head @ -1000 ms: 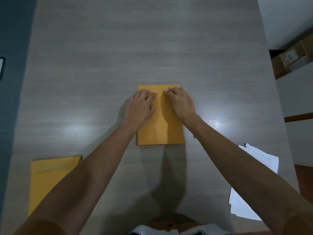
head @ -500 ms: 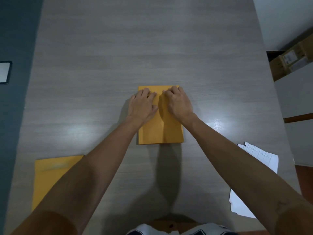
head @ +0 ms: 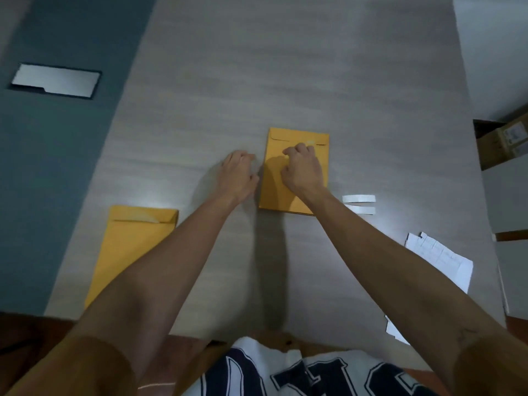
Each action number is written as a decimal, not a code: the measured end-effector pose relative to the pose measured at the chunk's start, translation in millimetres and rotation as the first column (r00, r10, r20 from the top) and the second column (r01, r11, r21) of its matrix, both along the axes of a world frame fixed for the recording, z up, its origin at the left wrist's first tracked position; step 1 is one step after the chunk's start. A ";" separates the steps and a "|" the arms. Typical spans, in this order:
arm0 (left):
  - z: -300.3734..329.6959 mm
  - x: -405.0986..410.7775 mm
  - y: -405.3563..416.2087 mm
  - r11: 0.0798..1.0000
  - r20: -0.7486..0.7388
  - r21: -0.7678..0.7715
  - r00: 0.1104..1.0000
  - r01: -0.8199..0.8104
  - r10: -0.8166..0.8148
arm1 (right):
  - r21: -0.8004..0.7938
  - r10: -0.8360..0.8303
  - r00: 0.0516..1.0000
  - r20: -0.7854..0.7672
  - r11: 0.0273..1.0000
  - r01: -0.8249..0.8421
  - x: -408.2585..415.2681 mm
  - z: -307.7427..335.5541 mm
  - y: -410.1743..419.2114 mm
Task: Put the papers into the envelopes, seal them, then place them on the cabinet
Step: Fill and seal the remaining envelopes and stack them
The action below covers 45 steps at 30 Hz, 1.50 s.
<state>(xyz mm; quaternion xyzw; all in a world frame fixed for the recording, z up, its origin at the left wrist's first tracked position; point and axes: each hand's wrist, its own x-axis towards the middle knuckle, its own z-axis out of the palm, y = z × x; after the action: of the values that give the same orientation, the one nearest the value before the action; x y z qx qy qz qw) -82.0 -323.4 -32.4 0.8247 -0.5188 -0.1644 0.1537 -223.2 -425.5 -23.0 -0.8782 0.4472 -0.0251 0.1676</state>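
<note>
A pale wood-grain table [head: 285, 67] filled most of the view, with a grey-blue floor [head: 57, 167] off its 9 o'clock side. Nearest the person, at about 7 o'clock, a second yellow envelope [head: 125, 247] lay flat with its flap folded down, partly hidden under the left forearm. At 4 o'clock a sheet of white paper [head: 445, 258] rested near the table's edge, and a smaller white scrap [head: 395, 332] lay closer in. Two narrow white strips [head: 358, 204] sat side by side just to the 3 o'clock side of the middle envelope's near corner.

In the centre lay the yellow envelope [head: 297, 167], flat, flap folded down at its far end. The right hand [head: 304, 170] rested on it, fingers curled in and knuckles pressing near the flap line; it gripped nothing that could be seen. The left hand [head: 238, 174] sat on the bare table just at the envelope's 9 o'clock edge, fingers loosely curled and empty.

Farther out, at 10 o'clock, a shiny rectangular plate [head: 55, 80] was set in the floor, and at 2 o'clock a cardboard box [head: 505, 141] stood beside the white furniture.
</note>
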 end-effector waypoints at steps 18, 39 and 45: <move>-21.1 42.9 290.1 0.842 0.077 0.331 0.901 -0.426 0.426 | 0.140 0.334 0.940 0.070 0.930 -0.340 65.0 -15.8 228.7; -41.9 -119.2 250.6 0.977 0.152 0.141 0.972 0.161 -0.182 | 0.060 -0.084 0.981 0.172 0.995 0.074 -119.7 -36.4 207.5; -42.4 -124.4 247.8 0.978 0.189 0.112 0.962 0.178 -0.197 | 0.025 -0.077 0.991 0.112 0.997 0.074 -117.9 -41.0 206.3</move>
<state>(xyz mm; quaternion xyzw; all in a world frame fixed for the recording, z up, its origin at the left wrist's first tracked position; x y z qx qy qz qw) -206.4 -75.7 -74.8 0.7903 -0.5993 -0.1191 0.0458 -341.1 -219.2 -64.0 -0.8561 0.4703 -0.0762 0.2004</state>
